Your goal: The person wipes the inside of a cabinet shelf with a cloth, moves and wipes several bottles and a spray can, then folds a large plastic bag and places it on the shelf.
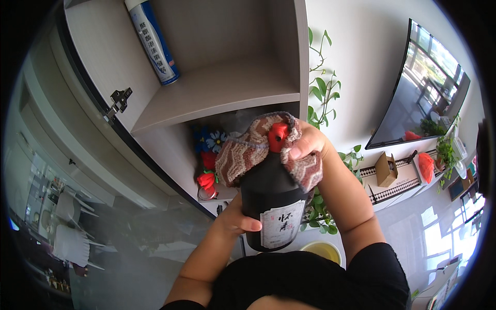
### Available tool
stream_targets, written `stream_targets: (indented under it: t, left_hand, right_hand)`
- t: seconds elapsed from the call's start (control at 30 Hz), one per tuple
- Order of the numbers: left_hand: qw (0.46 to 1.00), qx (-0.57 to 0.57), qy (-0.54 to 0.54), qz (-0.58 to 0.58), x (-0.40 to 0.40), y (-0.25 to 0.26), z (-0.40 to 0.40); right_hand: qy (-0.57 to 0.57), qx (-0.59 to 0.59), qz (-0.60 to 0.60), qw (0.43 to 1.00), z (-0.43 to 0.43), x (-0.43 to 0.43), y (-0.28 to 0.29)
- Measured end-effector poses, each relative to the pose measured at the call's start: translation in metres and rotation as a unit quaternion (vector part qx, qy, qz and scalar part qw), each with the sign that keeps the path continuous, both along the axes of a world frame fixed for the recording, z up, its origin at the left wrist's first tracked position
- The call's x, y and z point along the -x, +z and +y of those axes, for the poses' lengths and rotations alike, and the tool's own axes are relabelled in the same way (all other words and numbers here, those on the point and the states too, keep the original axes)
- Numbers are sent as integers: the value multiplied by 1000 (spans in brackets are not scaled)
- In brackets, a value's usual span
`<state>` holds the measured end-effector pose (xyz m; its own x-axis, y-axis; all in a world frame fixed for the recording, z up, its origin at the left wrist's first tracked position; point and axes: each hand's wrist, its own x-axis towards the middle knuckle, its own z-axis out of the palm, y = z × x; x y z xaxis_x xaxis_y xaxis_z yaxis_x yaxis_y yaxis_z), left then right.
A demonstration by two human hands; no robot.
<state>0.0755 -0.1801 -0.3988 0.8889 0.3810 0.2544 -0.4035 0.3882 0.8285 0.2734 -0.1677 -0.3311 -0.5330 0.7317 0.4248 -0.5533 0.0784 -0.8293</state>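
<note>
A large black bottle with a red cap and a pale label bearing writing is held up in front of my body. My left hand grips its lower side, thumb at the label's edge. Around the neck and shoulder, my right hand clasps a brown and cream patterned cloth, pressing it against the bottle just beside the cap. Most of my right fingers are hidden behind the cloth. Behind the bottle is a compartment of an open cabinet.
On the upper shelf stands a blue and white spray can. Red and blue artificial flowers sit in the lower compartment. A metal hinge juts from the cabinet's left side. Trailing vines hang right, near a wall television; a yellow bowl is below.
</note>
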Motion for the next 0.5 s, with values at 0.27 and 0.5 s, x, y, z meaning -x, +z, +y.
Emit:
stream_targets:
  t: [0.27,0.5]
  left_hand:
    - [989,-65,124,40,3,17,-5]
    - [855,-326,396,83,0,10,1]
  right_hand:
    - [-234,-106,-115,960,-20,10,15]
    - [-449,-95,-36,887,-38,46,-8]
